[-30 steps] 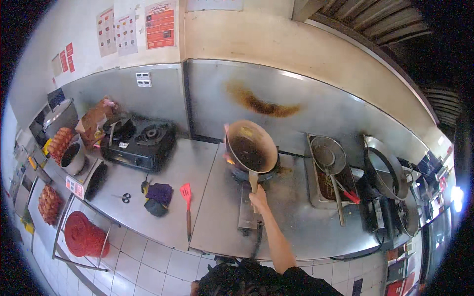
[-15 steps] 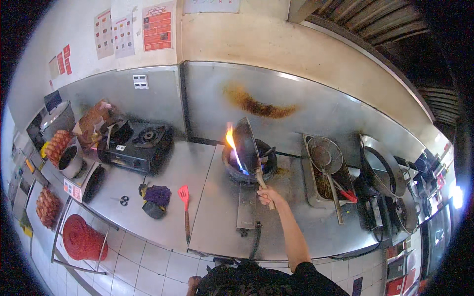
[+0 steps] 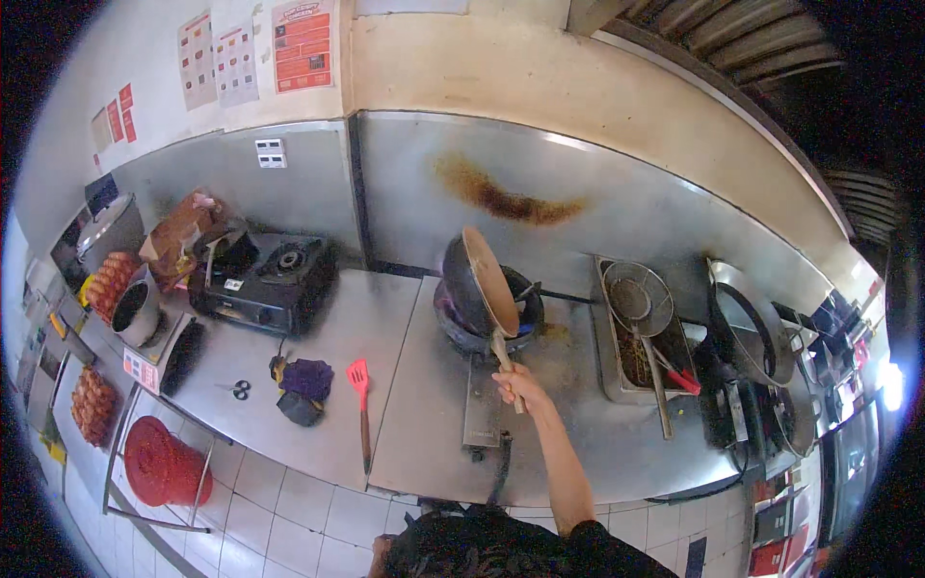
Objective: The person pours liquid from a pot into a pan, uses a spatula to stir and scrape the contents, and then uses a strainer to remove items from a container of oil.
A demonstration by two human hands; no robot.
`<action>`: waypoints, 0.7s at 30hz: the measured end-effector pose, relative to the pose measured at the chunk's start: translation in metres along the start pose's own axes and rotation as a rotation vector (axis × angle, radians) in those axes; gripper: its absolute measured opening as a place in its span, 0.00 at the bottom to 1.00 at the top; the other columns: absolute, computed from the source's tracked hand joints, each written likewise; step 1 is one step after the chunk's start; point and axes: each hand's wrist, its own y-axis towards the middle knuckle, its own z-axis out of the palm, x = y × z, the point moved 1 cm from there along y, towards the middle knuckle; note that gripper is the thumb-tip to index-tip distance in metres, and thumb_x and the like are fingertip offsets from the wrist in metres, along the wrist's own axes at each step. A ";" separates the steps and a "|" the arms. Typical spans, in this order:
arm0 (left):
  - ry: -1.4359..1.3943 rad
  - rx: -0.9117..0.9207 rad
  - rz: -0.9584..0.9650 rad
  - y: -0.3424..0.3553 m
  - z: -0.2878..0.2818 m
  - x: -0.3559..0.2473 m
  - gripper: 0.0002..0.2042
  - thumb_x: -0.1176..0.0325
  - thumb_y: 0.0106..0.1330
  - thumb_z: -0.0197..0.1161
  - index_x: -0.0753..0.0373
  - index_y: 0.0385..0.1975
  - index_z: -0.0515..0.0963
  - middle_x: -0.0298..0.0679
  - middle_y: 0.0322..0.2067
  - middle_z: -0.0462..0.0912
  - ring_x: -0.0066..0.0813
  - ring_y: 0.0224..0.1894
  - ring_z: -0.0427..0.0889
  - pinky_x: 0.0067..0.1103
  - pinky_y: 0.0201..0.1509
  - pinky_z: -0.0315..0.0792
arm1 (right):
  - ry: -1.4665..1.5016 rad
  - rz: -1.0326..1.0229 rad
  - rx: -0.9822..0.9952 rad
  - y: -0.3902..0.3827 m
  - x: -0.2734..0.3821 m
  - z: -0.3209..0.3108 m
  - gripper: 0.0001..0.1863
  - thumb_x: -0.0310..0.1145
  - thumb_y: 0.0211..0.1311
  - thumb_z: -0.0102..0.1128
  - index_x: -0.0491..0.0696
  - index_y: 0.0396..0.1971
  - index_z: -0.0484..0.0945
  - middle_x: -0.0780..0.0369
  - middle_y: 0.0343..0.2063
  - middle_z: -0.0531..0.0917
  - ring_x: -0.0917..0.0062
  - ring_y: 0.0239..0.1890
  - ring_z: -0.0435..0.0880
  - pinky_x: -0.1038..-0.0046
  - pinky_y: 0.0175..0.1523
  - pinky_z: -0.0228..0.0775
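My right hand is closed round the pale handle of a dark wok, held tilted on its side over a round burner, its lighter inside turned to the right. A faint glow shows at the wok's left. My left hand is low at the bottom edge beside my body, its fingers mostly hidden. A red slotted spatula with a brown handle lies left of the burner, near scissors and bundled dark purple cloths.
A black gas stove stands at left, with egg trays, a pot on a scale and a red bucket below. At right are a tray bearing a strainer and large pans.
The wok went from lying facing up on the burner to raised on its side. The bright flame seen half a second ago is largely gone from view, and the wok has rolled back slightly.
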 end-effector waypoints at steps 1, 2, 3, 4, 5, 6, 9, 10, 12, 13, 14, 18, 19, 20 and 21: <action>-0.034 0.008 0.018 -0.001 -0.003 -0.003 0.15 0.51 0.53 0.61 0.52 0.34 0.83 0.43 0.31 0.84 0.40 0.35 0.83 0.33 0.38 0.76 | -0.016 -0.006 0.015 0.001 -0.001 -0.002 0.11 0.23 0.58 0.56 0.51 0.26 0.62 0.71 0.11 0.65 0.87 0.08 0.62 0.81 0.12 0.51; -0.063 0.014 0.038 -0.002 -0.006 -0.003 0.15 0.51 0.52 0.62 0.52 0.34 0.83 0.43 0.31 0.84 0.40 0.35 0.83 0.32 0.39 0.76 | -0.012 -0.005 0.012 0.001 -0.003 -0.003 0.11 0.23 0.58 0.56 0.51 0.26 0.62 0.71 0.11 0.65 0.87 0.08 0.62 0.81 0.12 0.51; -0.083 0.021 0.063 -0.006 -0.009 -0.006 0.16 0.51 0.52 0.62 0.52 0.35 0.83 0.43 0.32 0.84 0.40 0.36 0.83 0.32 0.39 0.76 | -0.031 -0.009 0.033 0.000 -0.004 -0.006 0.11 0.23 0.58 0.56 0.51 0.26 0.61 0.71 0.11 0.65 0.87 0.07 0.61 0.81 0.12 0.50; -0.099 0.027 0.084 -0.010 -0.013 -0.012 0.16 0.51 0.52 0.62 0.52 0.35 0.83 0.43 0.32 0.84 0.40 0.36 0.83 0.32 0.39 0.76 | -0.052 -0.014 0.056 0.000 -0.004 -0.008 0.11 0.24 0.58 0.56 0.51 0.26 0.61 0.71 0.11 0.64 0.87 0.07 0.61 0.81 0.12 0.50; -0.099 0.032 0.115 -0.015 -0.016 -0.018 0.16 0.52 0.51 0.62 0.52 0.36 0.83 0.43 0.32 0.84 0.40 0.36 0.84 0.32 0.40 0.76 | -0.051 -0.017 0.053 -0.001 -0.004 -0.010 0.11 0.24 0.58 0.56 0.51 0.26 0.61 0.71 0.11 0.64 0.87 0.07 0.61 0.81 0.12 0.50; -0.123 0.035 0.089 -0.017 -0.019 -0.023 0.16 0.51 0.51 0.63 0.52 0.36 0.83 0.44 0.32 0.84 0.40 0.36 0.84 0.32 0.40 0.76 | -0.032 0.006 0.035 -0.003 -0.004 -0.010 0.11 0.23 0.58 0.55 0.52 0.27 0.61 0.71 0.11 0.64 0.87 0.07 0.61 0.81 0.12 0.50; -0.147 0.018 0.024 -0.013 -0.020 -0.019 0.18 0.50 0.49 0.63 0.54 0.35 0.83 0.44 0.32 0.84 0.40 0.36 0.83 0.32 0.40 0.76 | 0.008 0.046 0.042 -0.005 0.001 -0.017 0.11 0.24 0.58 0.55 0.52 0.28 0.61 0.71 0.11 0.63 0.87 0.08 0.62 0.82 0.12 0.51; -0.163 0.006 -0.001 -0.012 -0.018 -0.019 0.18 0.50 0.49 0.63 0.55 0.35 0.83 0.45 0.32 0.84 0.40 0.36 0.83 0.31 0.40 0.76 | 0.028 0.057 0.068 -0.004 0.004 -0.016 0.11 0.24 0.59 0.56 0.52 0.28 0.62 0.71 0.11 0.63 0.88 0.08 0.62 0.81 0.12 0.52; -0.195 -0.015 -0.059 -0.012 -0.018 -0.013 0.19 0.49 0.48 0.63 0.56 0.34 0.83 0.45 0.32 0.84 0.41 0.36 0.83 0.31 0.40 0.76 | -0.107 0.033 -0.006 -0.006 0.002 -0.009 0.10 0.27 0.59 0.57 0.51 0.29 0.63 0.70 0.12 0.64 0.87 0.09 0.63 0.80 0.12 0.54; -0.210 -0.015 -0.079 -0.013 -0.014 -0.015 0.20 0.49 0.48 0.64 0.56 0.34 0.83 0.45 0.32 0.84 0.41 0.35 0.83 0.31 0.40 0.76 | -0.249 0.001 -0.095 -0.008 0.004 -0.009 0.09 0.31 0.60 0.57 0.50 0.30 0.64 0.69 0.12 0.65 0.86 0.09 0.64 0.80 0.13 0.56; -0.223 -0.006 -0.080 -0.011 -0.012 -0.016 0.20 0.48 0.47 0.64 0.57 0.34 0.83 0.46 0.32 0.84 0.41 0.35 0.83 0.31 0.40 0.76 | -0.265 0.004 -0.083 -0.007 0.003 -0.004 0.09 0.31 0.60 0.57 0.50 0.30 0.64 0.69 0.12 0.65 0.86 0.09 0.64 0.80 0.13 0.56; -0.181 0.108 0.101 -0.021 -0.010 -0.012 0.19 0.50 0.50 0.62 0.57 0.35 0.83 0.47 0.31 0.84 0.42 0.35 0.83 0.32 0.40 0.76 | -0.737 -0.106 -0.286 -0.005 -0.004 0.031 0.16 0.42 0.61 0.58 0.46 0.31 0.67 0.67 0.14 0.69 0.83 0.10 0.67 0.76 0.15 0.60; -0.157 0.073 0.056 -0.022 -0.010 -0.018 0.19 0.51 0.52 0.61 0.59 0.35 0.83 0.48 0.32 0.83 0.43 0.36 0.83 0.32 0.40 0.76 | -0.773 -0.143 -0.347 -0.010 -0.004 0.032 0.18 0.45 0.61 0.58 0.45 0.31 0.67 0.67 0.14 0.70 0.82 0.11 0.68 0.76 0.15 0.61; -0.132 0.039 0.011 -0.024 -0.009 -0.025 0.18 0.52 0.54 0.59 0.60 0.34 0.82 0.48 0.33 0.83 0.44 0.37 0.83 0.33 0.40 0.75 | -0.748 -0.170 -0.413 -0.003 -0.022 0.020 0.19 0.48 0.61 0.58 0.45 0.30 0.68 0.67 0.12 0.68 0.81 0.10 0.68 0.75 0.15 0.60; -0.117 -0.011 -0.045 -0.027 -0.005 -0.024 0.18 0.52 0.56 0.58 0.61 0.34 0.82 0.48 0.33 0.83 0.45 0.38 0.82 0.34 0.41 0.75 | -0.757 -0.170 -0.402 -0.001 -0.022 0.023 0.19 0.48 0.61 0.58 0.45 0.30 0.68 0.67 0.12 0.68 0.81 0.10 0.68 0.75 0.15 0.60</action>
